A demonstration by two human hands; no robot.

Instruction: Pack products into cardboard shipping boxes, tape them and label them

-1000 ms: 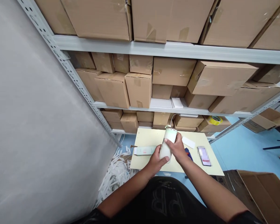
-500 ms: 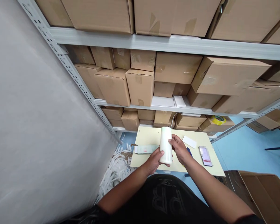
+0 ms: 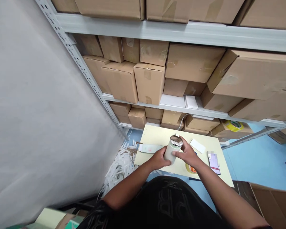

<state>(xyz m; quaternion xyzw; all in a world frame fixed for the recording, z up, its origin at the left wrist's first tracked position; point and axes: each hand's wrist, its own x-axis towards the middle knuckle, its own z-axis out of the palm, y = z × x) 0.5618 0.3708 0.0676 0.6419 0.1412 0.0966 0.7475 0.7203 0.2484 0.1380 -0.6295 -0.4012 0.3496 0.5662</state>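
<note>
1 pale cylindrical container with a shiny metallic top (image 3: 172, 152). 1 cream rectangular table (image 3: 154, 133). 1 dark-edged phone with a lit screen (image 3: 214, 163). 1 flat white rectangular piece (image 3: 197, 146). 1 clear-yellow tape roll (image 3: 234, 126) on the shelving. brown cardboard boxes (image 3: 149, 83): many, overlap too much to count.

My pale yellow table (image 3: 162, 133), a light green box (image 3: 151, 148) toward its left edge, white card (image 3: 197, 146) near the far right corner, phone (image 3: 214, 163) along the right edge, tape roll (image 3: 190, 168) at the near edge.

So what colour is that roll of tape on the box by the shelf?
The tape roll is yellow, in the head view.
</note>
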